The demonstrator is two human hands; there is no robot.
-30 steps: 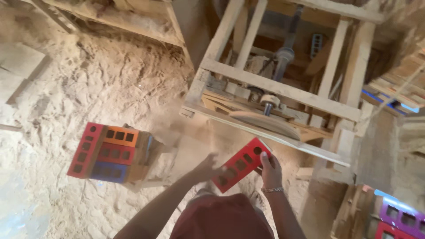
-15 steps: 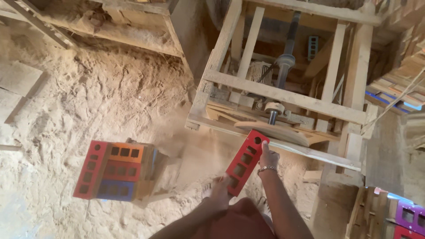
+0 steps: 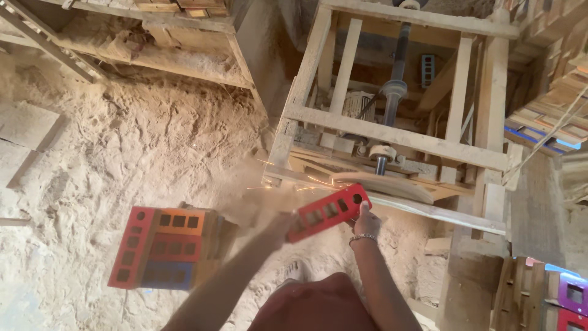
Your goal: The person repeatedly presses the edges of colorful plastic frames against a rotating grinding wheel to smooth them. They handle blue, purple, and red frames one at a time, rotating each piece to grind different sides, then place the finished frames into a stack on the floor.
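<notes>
Head view, looking down. Both hands hold a flat red rectangular panel with rows of square cut-outs [image 3: 328, 213], tilted, its far end higher than the near end. The left hand [image 3: 283, 225] is closed on the panel's near-left end; it is blurred, so finger detail cannot be made out. The right hand [image 3: 366, 220], a metal bracelet [image 3: 362, 238] on its wrist, grips the far-right end from below, fingers wrapped onto the edge.

The panel's upper edge sits just beside a pale wooden sanding disc [image 3: 380, 186] lying flat within a rough wooden machine frame [image 3: 398, 138]. Orange sparks [image 3: 288, 184] and a haze of dust spread to the left of the contact area. A grey metal shaft [image 3: 397, 73] runs upright through the frame above the disc.

On the sawdust-covered floor [image 3: 122, 159], well apart to the left, stands a stack of similar perforated panels in red, orange and blue [image 3: 168, 248]. More painted panels, purple and red [image 3: 566, 300], show at the lower right edge.
</notes>
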